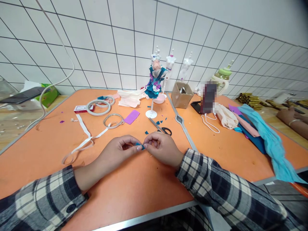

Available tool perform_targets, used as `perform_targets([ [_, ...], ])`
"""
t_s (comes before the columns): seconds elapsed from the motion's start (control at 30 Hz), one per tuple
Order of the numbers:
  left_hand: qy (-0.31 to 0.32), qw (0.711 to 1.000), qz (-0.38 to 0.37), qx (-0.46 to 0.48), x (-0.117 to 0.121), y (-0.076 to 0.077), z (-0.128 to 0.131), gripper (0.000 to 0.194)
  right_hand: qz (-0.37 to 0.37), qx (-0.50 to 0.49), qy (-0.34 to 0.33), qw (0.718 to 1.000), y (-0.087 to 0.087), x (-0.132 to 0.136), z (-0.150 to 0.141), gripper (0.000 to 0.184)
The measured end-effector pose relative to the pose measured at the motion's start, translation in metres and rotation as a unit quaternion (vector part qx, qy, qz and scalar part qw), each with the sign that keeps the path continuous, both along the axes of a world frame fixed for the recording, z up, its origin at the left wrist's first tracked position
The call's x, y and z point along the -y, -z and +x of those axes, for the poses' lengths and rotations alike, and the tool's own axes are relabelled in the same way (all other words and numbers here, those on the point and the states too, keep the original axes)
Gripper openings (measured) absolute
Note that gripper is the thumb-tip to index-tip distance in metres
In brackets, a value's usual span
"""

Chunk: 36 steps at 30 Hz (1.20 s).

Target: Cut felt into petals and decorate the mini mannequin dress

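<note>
Spanning both sets of fingertips: a small teal scrap (142,147), mostly hidden by the digits; paper or cloth, cannot tell. Left hand (122,148): thumb and index finger pinched together on the scrap's left part, thumb tip overlapping it, a bit of teal showing above the thumb. Right hand (164,149): thumb and index finger closed on the right end, remaining fingers curled toward the palm. Fingertips of the two hands nearly meet; scrap sits between them, above the orange tabletop (130,189). Just beyond the right hand, black-handled scissors (156,125) lie with blades pointing away to the left; loose teal clippings (158,122) beside them. Farther back, a miniature dress form (154,89) stands upright in ruffled teal, with a purple rectangle (132,116) lying flat near its base, to the left.
</note>
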<state>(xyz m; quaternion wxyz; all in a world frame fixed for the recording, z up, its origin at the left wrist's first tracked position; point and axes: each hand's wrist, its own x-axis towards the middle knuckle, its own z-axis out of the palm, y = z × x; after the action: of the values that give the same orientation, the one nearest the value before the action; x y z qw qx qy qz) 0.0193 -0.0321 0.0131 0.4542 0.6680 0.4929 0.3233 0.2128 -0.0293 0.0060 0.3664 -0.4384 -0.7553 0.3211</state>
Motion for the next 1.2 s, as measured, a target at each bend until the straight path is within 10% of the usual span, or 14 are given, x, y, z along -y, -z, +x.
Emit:
perform_targets([
  [0.3,-0.01,1.0,-0.012,0.008,-0.0007,0.001,-0.0014,0.048,-0.096,-0.039,0.008,0.995,0.0041,-0.0014,-0.0044,0.003],
  [0.57,-0.047,0.998,0.043,-0.007,-0.003,0.0007,-0.0046,0.024,-0.174,-0.083,-0.007,0.981,0.0025,-0.0006,-0.0074,0.005],
  [0.93,-0.025,0.999,0.025,0.007,0.0002,-0.004,-0.0014,0.023,-0.038,-0.068,0.018,0.997,0.0027,0.0012,-0.0034,0.019],
  [1.2,-0.027,0.999,0.039,0.022,0.0006,-0.0042,-0.0014,0.023,-0.091,-0.063,0.015,0.994,-0.0014,0.0018,-0.0058,0.007],
])
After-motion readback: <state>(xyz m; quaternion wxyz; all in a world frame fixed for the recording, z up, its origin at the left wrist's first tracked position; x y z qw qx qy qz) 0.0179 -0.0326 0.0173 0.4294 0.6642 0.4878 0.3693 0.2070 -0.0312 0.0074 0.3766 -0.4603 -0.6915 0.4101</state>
